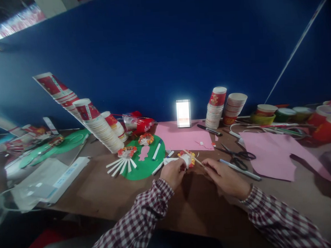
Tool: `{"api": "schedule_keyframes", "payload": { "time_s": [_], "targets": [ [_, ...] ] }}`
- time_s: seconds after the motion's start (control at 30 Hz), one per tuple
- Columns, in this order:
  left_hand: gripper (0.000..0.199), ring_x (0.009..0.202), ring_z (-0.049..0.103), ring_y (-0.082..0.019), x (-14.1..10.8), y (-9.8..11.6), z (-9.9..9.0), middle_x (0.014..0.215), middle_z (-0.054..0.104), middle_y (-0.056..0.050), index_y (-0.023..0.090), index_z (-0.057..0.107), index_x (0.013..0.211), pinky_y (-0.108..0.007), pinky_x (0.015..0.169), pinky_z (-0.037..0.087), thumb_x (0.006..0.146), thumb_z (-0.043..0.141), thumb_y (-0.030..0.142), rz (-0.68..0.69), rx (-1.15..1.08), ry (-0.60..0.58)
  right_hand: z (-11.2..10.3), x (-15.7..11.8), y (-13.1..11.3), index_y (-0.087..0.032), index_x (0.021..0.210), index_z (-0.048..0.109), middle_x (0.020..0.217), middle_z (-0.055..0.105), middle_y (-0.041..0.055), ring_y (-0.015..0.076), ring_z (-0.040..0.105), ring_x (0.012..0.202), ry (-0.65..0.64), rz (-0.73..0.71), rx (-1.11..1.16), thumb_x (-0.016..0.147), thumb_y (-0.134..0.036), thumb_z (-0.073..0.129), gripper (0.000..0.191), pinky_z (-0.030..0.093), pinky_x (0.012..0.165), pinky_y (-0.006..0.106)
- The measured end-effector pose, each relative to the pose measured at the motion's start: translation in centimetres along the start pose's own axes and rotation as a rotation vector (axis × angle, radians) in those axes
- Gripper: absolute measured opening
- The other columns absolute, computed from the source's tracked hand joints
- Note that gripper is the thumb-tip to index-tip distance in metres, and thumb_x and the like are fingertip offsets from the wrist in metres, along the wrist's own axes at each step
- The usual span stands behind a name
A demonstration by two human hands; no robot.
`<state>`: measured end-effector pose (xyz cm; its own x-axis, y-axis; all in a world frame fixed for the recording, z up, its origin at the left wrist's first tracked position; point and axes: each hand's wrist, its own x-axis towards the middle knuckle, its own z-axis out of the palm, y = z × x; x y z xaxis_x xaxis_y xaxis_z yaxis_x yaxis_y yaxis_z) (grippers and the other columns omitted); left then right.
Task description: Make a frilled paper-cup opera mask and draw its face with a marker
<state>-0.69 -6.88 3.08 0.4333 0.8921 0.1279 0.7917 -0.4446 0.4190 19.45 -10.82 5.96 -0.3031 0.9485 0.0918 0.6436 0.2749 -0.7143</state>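
My left hand [172, 174] is closed on a small cut paper-cup piece [190, 159], white in the middle with a red and yellow rim. My right hand [223, 175] pinches a thin pale stick [198, 161], whose far end reaches over that piece. Left of my hands, a green paper shape [140, 173] carries a pink candy-shaped cutout [144, 153], an orange ring-shaped cup piece [146, 139] and a marker [157, 149]. Another cut cup with white strips fanned out [125, 161] overlaps its left edge.
Stacked paper cups [99, 123] lean at the left; more stacks [216, 108] stand at the back right. Black scissors [239, 158], a pale blue marker [240, 170] and cut pink paper [269, 155] lie right. A blue wall [162, 54] rises behind a bright screen [183, 113].
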Motion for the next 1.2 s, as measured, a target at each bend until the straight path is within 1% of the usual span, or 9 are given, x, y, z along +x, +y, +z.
{"api": "schedule_keyframes", "payload": {
  "time_s": [0.1,0.2,0.33,0.43,0.73,0.83,0.93,1.1,1.2],
  "targets": [
    [0.032,0.077,0.055,-0.015,-0.5,-0.2,0.2,0.080,0.061,0.001,0.022,0.055,0.098,-0.026,0.071,0.042,0.069,0.053,0.008,0.058,-0.089,0.021,0.3,-0.3,0.3,-0.019,0.095,0.052,0.073,0.059,-0.0001,0.0136,0.055,0.066,-0.007,0.000,-0.008,0.084,-0.020,0.034,0.021,0.040,0.060,0.025],
    [0.030,0.080,0.055,-0.015,-0.7,-0.8,0.6,0.085,0.062,-0.002,0.019,0.057,0.097,-0.027,0.074,0.043,0.069,0.055,0.008,0.113,-0.175,0.083,0.1,-0.8,0.9,-0.021,0.108,0.050,0.085,0.062,0.0015,0.0149,0.057,0.075,0.016,-0.007,-0.046,0.083,-0.017,0.036,0.029,0.042,0.067,0.027],
    [0.024,0.078,0.055,-0.016,-1.0,-1.4,1.2,0.084,0.062,-0.004,0.016,0.060,0.092,-0.028,0.072,0.045,0.069,0.057,0.009,0.098,-0.257,0.165,-0.4,-1.8,1.4,-0.024,0.102,0.055,0.098,0.062,0.0021,0.0170,0.057,0.090,0.021,-0.046,-0.188,0.083,-0.018,0.038,0.026,0.042,0.079,0.031],
    [0.025,0.084,0.055,-0.017,-1.3,-1.7,1.5,0.089,0.062,-0.006,0.016,0.060,0.094,-0.030,0.077,0.045,0.070,0.057,0.009,0.122,-0.293,0.192,-0.7,-2.5,1.4,-0.025,0.098,0.058,0.094,0.063,0.0023,0.0175,0.057,0.086,-0.004,-0.062,-0.302,0.085,-0.022,0.039,0.023,0.043,0.077,0.032],
    [0.036,0.077,0.053,-0.015,-1.8,-0.8,1.3,0.079,0.060,-0.003,0.018,0.060,0.098,-0.029,0.074,0.044,0.068,0.050,0.001,0.197,-0.262,0.111,0.1,-2.3,0.0,-0.026,0.096,0.060,0.084,0.061,0.0024,0.0153,0.058,0.077,-0.011,-0.106,-0.427,0.087,-0.022,0.038,0.024,0.042,0.070,0.027],
    [0.032,0.072,0.052,-0.015,-1.8,-0.7,1.2,0.074,0.058,-0.002,0.017,0.060,0.097,-0.029,0.070,0.044,0.068,0.054,0.004,0.192,-0.241,0.105,0.2,-2.1,-0.2,-0.025,0.094,0.060,0.081,0.061,0.0025,0.0147,0.057,0.076,-0.007,-0.122,-0.446,0.087,-0.020,0.038,0.024,0.041,0.068,0.026],
    [0.027,0.073,0.052,-0.016,-1.9,-0.6,1.0,0.076,0.059,-0.004,0.015,0.060,0.096,-0.029,0.069,0.044,0.069,0.059,0.013,0.198,-0.251,0.098,0.2,-2.0,-0.5,-0.025,0.093,0.060,0.080,0.060,0.0020,0.0144,0.057,0.074,-0.009,-0.104,-0.472,0.087,-0.021,0.038,0.023,0.040,0.066,0.025],
    [0.023,0.084,0.055,-0.016,-2.1,-0.6,0.7,0.090,0.062,-0.007,0.015,0.059,0.098,-0.030,0.077,0.044,0.077,0.051,0.016,0.237,-0.300,0.125,0.1,-2.0,-0.6,-0.024,0.092,0.060,0.080,0.060,0.0028,0.0139,0.056,0.074,0.010,-0.110,-0.483,0.086,-0.020,0.038,0.023,0.040,0.067,0.024],
    [0.022,0.080,0.055,-0.015,-2.1,-0.6,0.5,0.086,0.063,-0.006,0.015,0.060,0.098,-0.029,0.074,0.045,0.077,0.053,0.018,0.228,-0.305,0.094,0.1,-1.9,-0.5,-0.023,0.092,0.061,0.081,0.060,0.0033,0.0139,0.056,0.074,0.023,-0.120,-0.491,0.086,-0.020,0.039,0.023,0.040,0.067,0.024]
  ]
}}
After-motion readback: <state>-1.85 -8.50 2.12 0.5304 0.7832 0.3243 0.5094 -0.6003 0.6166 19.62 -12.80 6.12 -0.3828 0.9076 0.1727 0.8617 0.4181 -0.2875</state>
